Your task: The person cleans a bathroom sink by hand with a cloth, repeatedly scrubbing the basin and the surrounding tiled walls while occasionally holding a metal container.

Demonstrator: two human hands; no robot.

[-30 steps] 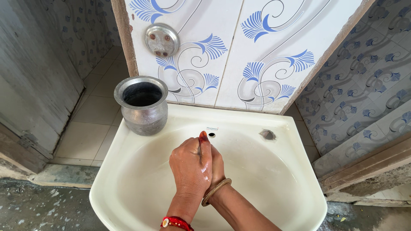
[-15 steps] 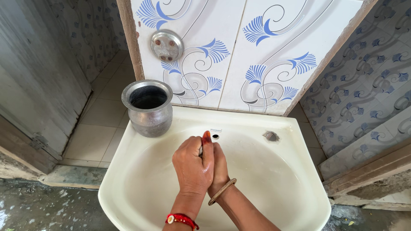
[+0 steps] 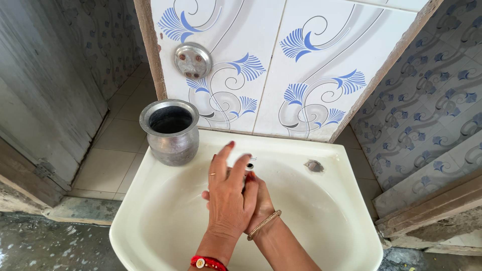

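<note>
While both hands press together over the basin [image 3: 165, 221], the left hand [image 3: 228, 198] lies flat across the right hand [image 3: 258, 200], fingers spread, gripping nothing. On the basin's left rim stands a metal pot [image 3: 170, 131], well apart.

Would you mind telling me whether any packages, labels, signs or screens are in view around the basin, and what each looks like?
None are in view: no package, label, sign or screen.
Nearest to one: a round grey metal plate fixed to the white tiles with blue swirls, above the steel pot.
The left hand lies over the right hand above the cream basin; neither holds a thing.
</note>
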